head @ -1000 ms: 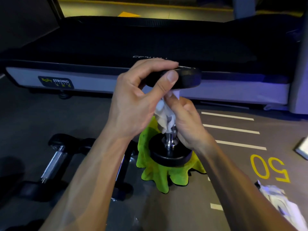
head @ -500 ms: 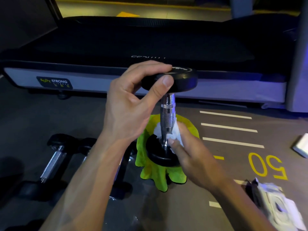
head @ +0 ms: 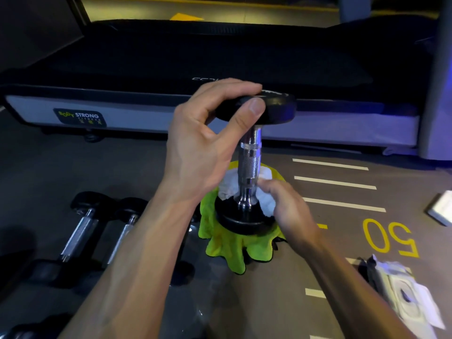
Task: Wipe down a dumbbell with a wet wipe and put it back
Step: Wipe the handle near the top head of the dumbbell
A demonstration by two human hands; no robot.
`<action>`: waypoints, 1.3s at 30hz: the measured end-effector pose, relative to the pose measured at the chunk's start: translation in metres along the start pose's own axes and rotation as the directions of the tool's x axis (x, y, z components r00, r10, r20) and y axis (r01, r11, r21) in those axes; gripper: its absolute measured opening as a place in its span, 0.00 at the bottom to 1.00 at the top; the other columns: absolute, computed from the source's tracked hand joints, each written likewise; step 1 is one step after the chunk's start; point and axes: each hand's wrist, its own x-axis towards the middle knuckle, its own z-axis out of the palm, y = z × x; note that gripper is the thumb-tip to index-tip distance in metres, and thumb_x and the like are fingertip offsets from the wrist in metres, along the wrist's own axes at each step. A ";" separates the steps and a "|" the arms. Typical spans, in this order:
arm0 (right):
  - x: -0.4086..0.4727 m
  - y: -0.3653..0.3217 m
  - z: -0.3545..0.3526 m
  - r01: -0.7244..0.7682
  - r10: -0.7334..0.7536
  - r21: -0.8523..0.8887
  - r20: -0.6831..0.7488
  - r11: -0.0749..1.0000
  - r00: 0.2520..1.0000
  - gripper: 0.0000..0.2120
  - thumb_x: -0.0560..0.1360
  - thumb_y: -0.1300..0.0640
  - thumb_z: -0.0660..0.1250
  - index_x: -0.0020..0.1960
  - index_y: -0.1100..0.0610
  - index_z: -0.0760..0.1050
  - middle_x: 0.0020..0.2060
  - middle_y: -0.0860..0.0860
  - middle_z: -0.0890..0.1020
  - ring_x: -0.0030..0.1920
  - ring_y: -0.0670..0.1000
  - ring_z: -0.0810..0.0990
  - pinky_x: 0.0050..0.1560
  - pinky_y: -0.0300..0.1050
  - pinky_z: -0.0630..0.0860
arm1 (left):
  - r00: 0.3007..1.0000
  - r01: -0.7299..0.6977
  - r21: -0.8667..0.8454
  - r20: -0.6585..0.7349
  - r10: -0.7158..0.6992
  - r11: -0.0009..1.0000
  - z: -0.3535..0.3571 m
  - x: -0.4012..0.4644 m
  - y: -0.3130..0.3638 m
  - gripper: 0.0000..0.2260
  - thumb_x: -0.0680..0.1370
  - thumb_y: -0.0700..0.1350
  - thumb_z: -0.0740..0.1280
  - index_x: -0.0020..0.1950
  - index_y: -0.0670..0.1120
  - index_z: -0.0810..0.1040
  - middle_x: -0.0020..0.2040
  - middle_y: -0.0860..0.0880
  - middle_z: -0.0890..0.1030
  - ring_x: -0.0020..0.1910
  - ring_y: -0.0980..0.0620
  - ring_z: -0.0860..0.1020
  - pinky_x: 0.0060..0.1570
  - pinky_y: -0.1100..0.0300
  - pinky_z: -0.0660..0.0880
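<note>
Gym floor [head: 73, 167], grey rubber, white lines and a yellow "50" [head: 389, 237] painted at your right. Treadmill [head: 220, 69] runs across the far side, dark belt, pale side rail with a "Body Strong" label.

Dumbbell [head: 250, 162] stands upright on its lower black head, which sits on a bright green cloth [head: 227, 248] bunched on the floor. Chrome knurled handle is vertical, upper black head on top.

Your left hand [head: 205, 148] grips the upper head: thumb curled across its near edge, fingers over the top. Your right hand [head: 288, 211] holds the wet wipe [head: 266, 204], fingers curled round it, pressing it against the base of the handle where it meets the lower head. White wipe wraps behind the handle too, a wad showing on the left side.

Two more dumbbells [head: 80, 231] lie on the floor to your left, side by side, chrome handles pointing roughly toward you, just beside the green cloth. Wipe packet [head: 403, 294], white and crumpled, lies at lower right near your right forearm. White flat object [head: 440, 206] at the right edge, cropped, can't tell what it is.
</note>
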 end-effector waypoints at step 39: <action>-0.010 -0.008 0.035 0.156 -0.166 0.298 0.010 0.942 0.986 0.22 0.82 0.43 0.54 0.71 0.45 0.75 0.67 0.55 0.66 0.68 0.58 0.72 0.70 0.57 0.71 | 1.000 0.025 -0.024 -0.012 -0.026 0.999 -0.013 -0.004 -0.004 0.07 0.82 0.44 0.72 0.60 0.49 0.83 0.60 0.45 0.84 0.61 0.53 0.83 0.63 0.58 0.76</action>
